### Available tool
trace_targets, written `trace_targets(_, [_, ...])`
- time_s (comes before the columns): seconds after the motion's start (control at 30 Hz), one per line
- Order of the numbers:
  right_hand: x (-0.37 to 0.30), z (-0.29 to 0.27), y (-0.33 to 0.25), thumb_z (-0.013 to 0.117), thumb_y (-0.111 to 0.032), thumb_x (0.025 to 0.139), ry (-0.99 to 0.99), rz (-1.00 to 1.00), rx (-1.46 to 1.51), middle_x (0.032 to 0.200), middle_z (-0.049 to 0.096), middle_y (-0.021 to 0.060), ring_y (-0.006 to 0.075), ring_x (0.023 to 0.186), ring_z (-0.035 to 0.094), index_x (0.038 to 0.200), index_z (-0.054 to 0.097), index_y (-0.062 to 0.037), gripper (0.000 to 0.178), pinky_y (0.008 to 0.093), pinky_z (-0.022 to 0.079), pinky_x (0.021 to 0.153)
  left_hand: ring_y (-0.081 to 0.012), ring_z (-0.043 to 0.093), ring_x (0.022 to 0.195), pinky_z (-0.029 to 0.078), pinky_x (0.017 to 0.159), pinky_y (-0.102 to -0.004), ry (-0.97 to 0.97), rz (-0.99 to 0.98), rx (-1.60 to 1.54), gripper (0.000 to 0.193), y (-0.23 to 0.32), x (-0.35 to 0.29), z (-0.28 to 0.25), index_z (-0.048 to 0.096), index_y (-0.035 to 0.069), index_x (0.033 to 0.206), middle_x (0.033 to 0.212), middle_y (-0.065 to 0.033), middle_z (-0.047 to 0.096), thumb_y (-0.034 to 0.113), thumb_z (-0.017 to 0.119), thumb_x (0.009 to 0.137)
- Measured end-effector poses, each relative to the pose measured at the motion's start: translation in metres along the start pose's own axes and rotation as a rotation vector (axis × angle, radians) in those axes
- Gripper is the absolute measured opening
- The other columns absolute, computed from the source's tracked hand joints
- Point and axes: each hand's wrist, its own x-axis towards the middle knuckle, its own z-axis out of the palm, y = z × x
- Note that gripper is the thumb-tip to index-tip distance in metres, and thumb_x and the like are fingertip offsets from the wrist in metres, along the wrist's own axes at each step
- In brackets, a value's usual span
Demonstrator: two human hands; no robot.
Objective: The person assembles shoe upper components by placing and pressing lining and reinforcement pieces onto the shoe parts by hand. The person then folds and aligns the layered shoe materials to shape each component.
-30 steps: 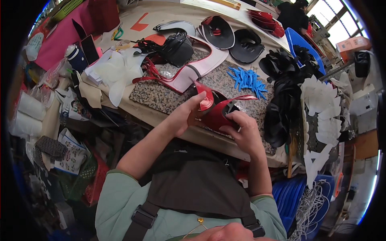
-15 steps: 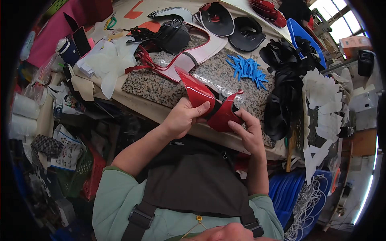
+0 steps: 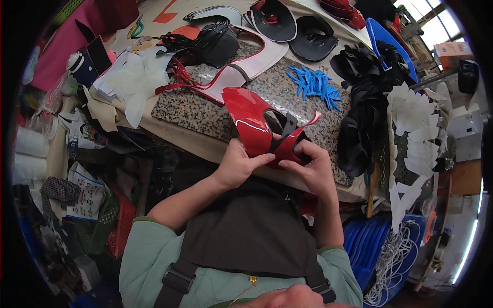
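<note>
A glossy red shoe upper point(image 3: 247, 119) with a black lining is held up over the front edge of the stone slab point(image 3: 192, 110). My left hand point(image 3: 240, 165) is closed on its lower left side, thumb pressed on the red face. My right hand point(image 3: 314, 165) pinches the narrower right part, thumb in front. Some fingers of both hands are hidden behind the upper. Just beyond it on the slab lies another upper point(image 3: 235, 76), pale lining up with red edges. A pile of small blue strips point(image 3: 314, 84) sits to the right.
Black upper pieces point(image 3: 275, 23) are stacked at the back, beside a bundle of black straps point(image 3: 213, 43). White cut pieces point(image 3: 136, 77) lie left. Black pieces point(image 3: 357, 128) heap along the right edge, near a blue bin point(image 3: 390, 46) and more white pieces point(image 3: 416, 128).
The red upper has been turned so that its broad left face shows more and its opening has widened. Both hands have shifted their grip on it, staying near the slab's front edge.
</note>
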Motion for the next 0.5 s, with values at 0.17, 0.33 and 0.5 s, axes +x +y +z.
trace_targets(0.17, [-0.005,0.007,-0.013,0.086,-0.014,0.073,0.07,0.139,0.14,0.072,0.059,0.0056,0.0177,0.068,0.055,0.079,0.062,-0.0001,0.028,0.0306,0.047,0.069,-0.0164,0.063,0.11,0.052,0.097,-0.0335,-0.017,-0.001,0.085,0.04,-0.004,-0.003,-0.005,0.058,-0.002,0.126,0.12,-0.0089,0.066,-0.006,0.069,0.087])
trace_targets(0.33, [-0.008,0.01,-0.011,0.083,-0.015,0.079,0.044,0.291,0.228,0.077,0.066,0.0049,0.0173,0.072,0.06,0.08,0.068,0.0001,0.022,0.0328,0.048,0.078,-0.0144,0.063,0.11,0.051,0.096,-0.0312,-0.01,0.04,0.063,0.042,-0.01,-0.011,-0.003,0.059,0.0,0.128,0.122,-0.0078,0.065,-0.003,0.069,0.087])
trace_targets(0.5, [-0.011,0.011,-0.01,0.083,-0.018,0.078,0.059,0.108,0.051,0.071,0.067,0.0019,0.0153,0.072,0.061,0.074,0.068,-0.0021,0.022,0.0404,0.039,0.102,-0.015,0.06,0.116,0.049,0.099,-0.0319,-0.021,0.032,0.093,0.046,-0.015,-0.015,-0.007,0.058,0.001,0.13,0.127,-0.0071,0.063,-0.002,0.071,0.087])
